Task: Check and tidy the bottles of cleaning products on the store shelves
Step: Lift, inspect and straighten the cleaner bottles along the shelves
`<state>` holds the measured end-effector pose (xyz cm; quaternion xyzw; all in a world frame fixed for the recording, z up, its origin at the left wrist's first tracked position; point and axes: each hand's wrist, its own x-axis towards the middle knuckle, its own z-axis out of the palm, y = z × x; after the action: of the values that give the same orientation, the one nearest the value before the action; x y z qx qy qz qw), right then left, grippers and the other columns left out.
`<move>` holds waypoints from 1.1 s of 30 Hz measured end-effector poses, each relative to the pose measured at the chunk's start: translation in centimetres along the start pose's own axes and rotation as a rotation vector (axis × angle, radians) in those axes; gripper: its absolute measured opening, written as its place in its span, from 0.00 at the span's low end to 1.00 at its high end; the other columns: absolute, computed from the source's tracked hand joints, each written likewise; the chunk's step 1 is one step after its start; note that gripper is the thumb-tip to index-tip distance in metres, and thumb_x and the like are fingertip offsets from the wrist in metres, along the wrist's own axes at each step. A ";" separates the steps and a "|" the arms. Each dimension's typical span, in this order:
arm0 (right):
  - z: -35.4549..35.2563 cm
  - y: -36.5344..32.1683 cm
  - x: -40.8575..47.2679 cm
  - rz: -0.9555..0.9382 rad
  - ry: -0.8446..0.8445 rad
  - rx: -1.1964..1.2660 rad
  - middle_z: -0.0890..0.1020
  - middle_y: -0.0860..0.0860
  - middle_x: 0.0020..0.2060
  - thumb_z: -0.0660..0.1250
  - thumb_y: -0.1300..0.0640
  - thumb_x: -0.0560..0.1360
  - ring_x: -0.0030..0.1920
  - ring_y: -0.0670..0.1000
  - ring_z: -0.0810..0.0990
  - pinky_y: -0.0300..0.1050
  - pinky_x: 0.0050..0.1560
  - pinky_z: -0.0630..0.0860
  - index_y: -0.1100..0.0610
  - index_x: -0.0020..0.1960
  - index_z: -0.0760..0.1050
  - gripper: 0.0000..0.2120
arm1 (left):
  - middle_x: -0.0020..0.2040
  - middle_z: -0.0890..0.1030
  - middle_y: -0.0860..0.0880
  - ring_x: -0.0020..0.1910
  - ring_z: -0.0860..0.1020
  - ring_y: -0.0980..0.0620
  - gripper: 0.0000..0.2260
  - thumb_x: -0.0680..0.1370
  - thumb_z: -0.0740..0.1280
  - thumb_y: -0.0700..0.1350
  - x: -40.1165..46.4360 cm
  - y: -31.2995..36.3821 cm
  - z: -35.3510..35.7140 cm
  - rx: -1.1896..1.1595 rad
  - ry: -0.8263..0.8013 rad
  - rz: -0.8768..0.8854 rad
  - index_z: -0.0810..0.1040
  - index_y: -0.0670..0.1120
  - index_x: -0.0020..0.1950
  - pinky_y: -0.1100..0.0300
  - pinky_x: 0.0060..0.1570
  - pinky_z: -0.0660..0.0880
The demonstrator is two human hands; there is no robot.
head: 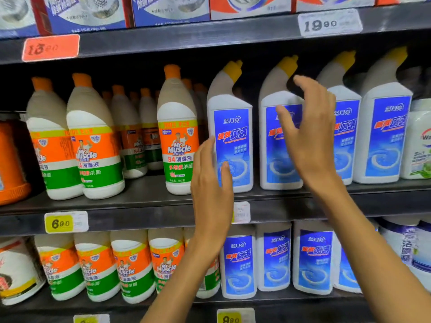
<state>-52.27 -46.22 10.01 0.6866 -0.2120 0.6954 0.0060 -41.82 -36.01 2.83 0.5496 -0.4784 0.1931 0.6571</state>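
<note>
Facing up the blue-label toilet cleaner row on the middle shelf (149, 201). My left hand (211, 183) lies flat along the left side of the first blue bottle (233, 145), fingers straight, thumb across the lower label; nothing is gripped. I judge it is there as a stop, so the bottle stays square to the shelf lip while I work its neighbour.

My right hand (307, 134) is spread and loosely arched in front of the second blue bottle (279, 145), fingertips up near the shoulder under the yellow cap (288, 65). Whether the fingers touch the plastic, I cannot tell. Both hands are open and apart, one bottle each.

Right of these, two more blue bottles (382, 136) stand upright, labels forward, angled necks all leaning right. That uniform lean is likely why the row packs so closely. The four fronts sit near the shelf edge and look roughly level.

Left of my left hand, a Mr Muscle bottle (178, 145) stands forward alone; behind it, further bottles are set back in the dark, leaving a gap that needs pulling forward next. Two more orange-capped bottles (93, 145) stand at the far left front.

Price tags: a yellow 6.90 tag (61, 222) on the shelf lip, a white 19.90 tag (326, 23) above. Lower shelf repeats the same two products.
</note>
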 end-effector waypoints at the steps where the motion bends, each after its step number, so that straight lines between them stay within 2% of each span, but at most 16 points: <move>1: -0.1 0.5 0.7 0.005 -0.019 -0.064 0.72 0.60 0.65 0.64 0.58 0.77 0.68 0.59 0.66 0.47 0.66 0.61 0.64 0.69 0.67 0.22 | 0.65 0.73 0.48 0.64 0.71 0.58 0.17 0.79 0.62 0.36 -0.1 0.7 0.5 -0.019 0.025 0.051 0.69 0.43 0.69 0.60 0.62 0.72; 3: 0.3 1.3 1.6 -0.001 -0.058 -0.254 0.72 0.60 0.65 0.61 0.51 0.79 0.71 0.60 0.62 0.52 0.67 0.57 0.63 0.69 0.66 0.23 | 0.62 0.77 0.48 0.62 0.74 0.55 0.16 0.78 0.61 0.33 0.0 1.8 1.7 -0.104 -0.018 0.046 0.73 0.42 0.65 0.60 0.61 0.73; 5: 0.9 1.9 1.9 0.005 -0.131 -0.409 0.72 0.60 0.63 0.57 0.46 0.80 0.71 0.59 0.60 0.52 0.66 0.53 0.63 0.66 0.67 0.23 | 0.62 0.77 0.48 0.60 0.75 0.56 0.17 0.78 0.61 0.31 0.2 2.4 2.9 -0.191 -0.128 -0.050 0.73 0.41 0.65 0.64 0.60 0.72; 7: 1.4 2.4 1.8 0.026 -0.208 -0.456 0.73 0.60 0.62 0.55 0.44 0.80 0.71 0.58 0.59 0.51 0.65 0.51 0.63 0.63 0.68 0.24 | 0.66 0.74 0.46 0.61 0.73 0.59 0.19 0.78 0.61 0.32 0.2 2.4 3.9 -0.222 -0.256 -0.150 0.69 0.40 0.69 0.67 0.61 0.70; 9: 1.4 2.8 1.8 0.008 -0.222 -0.411 0.73 0.59 0.62 0.56 0.44 0.79 0.70 0.58 0.61 0.50 0.64 0.51 0.62 0.64 0.68 0.24 | 0.69 0.71 0.45 0.63 0.71 0.58 0.22 0.78 0.62 0.33 0.0 2.3 4.7 -0.243 -0.355 -0.217 0.65 0.40 0.72 0.63 0.65 0.68; 11: 1.0 2.8 1.9 -0.004 -0.186 -0.261 0.75 0.58 0.61 0.62 0.45 0.77 0.67 0.59 0.65 0.50 0.64 0.55 0.61 0.65 0.70 0.24 | 0.70 0.70 0.45 0.67 0.70 0.55 0.23 0.78 0.62 0.32 -0.3 2.4 5.2 -0.241 -0.370 -0.245 0.63 0.40 0.73 0.56 0.69 0.65; 12: 0.7 2.7 2.0 0.011 -0.168 -0.152 0.75 0.57 0.60 0.65 0.46 0.76 0.65 0.58 0.67 0.49 0.63 0.58 0.61 0.64 0.71 0.23 | 0.70 0.70 0.46 0.65 0.71 0.58 0.23 0.78 0.62 0.32 -0.4 2.4 5.3 -0.264 -0.352 -0.266 0.63 0.40 0.73 0.57 0.69 0.66; 14: 0.0 2.5 1.9 0.057 -0.152 0.122 0.75 0.57 0.57 0.71 0.50 0.73 0.58 0.52 0.72 0.42 0.60 0.66 0.62 0.61 0.72 0.22 | 0.67 0.71 0.50 0.54 0.72 0.74 0.23 0.78 0.61 0.31 -0.6 2.5 5.3 -0.346 -0.314 -0.318 0.64 0.41 0.72 0.69 0.62 0.69; 16: -0.8 2.1 1.5 0.098 -0.159 0.329 0.74 0.55 0.57 0.73 0.53 0.71 0.55 0.46 0.73 0.33 0.55 0.70 0.61 0.61 0.71 0.23 | 0.62 0.71 0.53 0.47 0.72 0.79 0.22 0.78 0.62 0.32 -0.7 2.6 5.1 -0.385 -0.284 -0.342 0.64 0.42 0.72 0.78 0.53 0.69; 18: -1.4 1.7 0.9 0.144 -0.191 0.418 0.75 0.52 0.57 0.74 0.52 0.70 0.55 0.45 0.75 0.35 0.55 0.73 0.58 0.61 0.70 0.24 | 0.62 0.72 0.52 0.52 0.73 0.73 0.22 0.78 0.63 0.34 -0.8 2.5 4.8 -0.394 -0.273 -0.340 0.65 0.42 0.72 0.76 0.53 0.70; 20: -1.9 1.0 0.1 0.197 -0.204 0.508 0.78 0.46 0.51 0.75 0.51 0.69 0.51 0.40 0.78 0.34 0.49 0.76 0.55 0.59 0.71 0.23 | 0.65 0.72 0.50 0.60 0.73 0.63 0.22 0.78 0.65 0.36 -1.0 2.8 4.3 -0.402 -0.274 -0.329 0.65 0.43 0.71 0.67 0.61 0.72; 22: -2.5 0.1 -0.7 0.199 -0.166 0.590 0.79 0.41 0.45 0.75 0.50 0.67 0.46 0.36 0.79 0.31 0.43 0.76 0.53 0.54 0.71 0.21 | 0.66 0.73 0.48 0.64 0.73 0.56 0.20 0.77 0.66 0.37 -1.3 2.9 3.7 -0.423 -0.271 -0.337 0.68 0.44 0.69 0.58 0.65 0.71; 24: -3.2 -0.6 -1.3 0.276 -0.112 0.710 0.81 0.42 0.44 0.76 0.48 0.65 0.46 0.40 0.82 0.33 0.42 0.78 0.50 0.51 0.71 0.20 | 0.66 0.74 0.46 0.63 0.74 0.55 0.19 0.77 0.67 0.39 -1.4 3.1 2.9 -0.431 -0.260 -0.318 0.69 0.45 0.67 0.56 0.65 0.72; 26: -3.9 -1.3 -1.5 0.420 -0.100 0.899 0.84 0.47 0.43 0.75 0.48 0.65 0.44 0.48 0.84 0.41 0.41 0.80 0.52 0.49 0.73 0.18 | 0.63 0.76 0.46 0.61 0.76 0.53 0.20 0.74 0.69 0.43 -1.6 3.3 1.8 -0.444 -0.286 -0.292 0.70 0.45 0.65 0.57 0.61 0.74; 30: -5.2 -2.8 -2.4 0.607 -0.254 1.170 0.86 0.53 0.40 0.72 0.47 0.66 0.40 0.52 0.85 0.45 0.39 0.80 0.59 0.50 0.75 0.20 | 0.51 0.84 0.49 0.50 0.83 0.49 0.15 0.71 0.70 0.56 -3.4 4.4 -0.7 -0.520 -0.431 -0.376 0.78 0.48 0.52 0.58 0.48 0.80; 33: -5.9 -3.2 -3.7 0.675 -0.394 1.181 0.86 0.53 0.41 0.71 0.46 0.69 0.41 0.52 0.85 0.44 0.39 0.81 0.57 0.50 0.77 0.17 | 0.47 0.86 0.48 0.47 0.84 0.49 0.15 0.69 0.71 0.57 -5.8 5.1 -2.2 -0.617 -0.393 -0.449 0.80 0.48 0.48 0.58 0.44 0.81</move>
<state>-56.73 -40.50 7.54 0.5847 0.0022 0.5209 -0.6219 -47.56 -30.80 0.81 0.4440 -0.4984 -0.2155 0.7127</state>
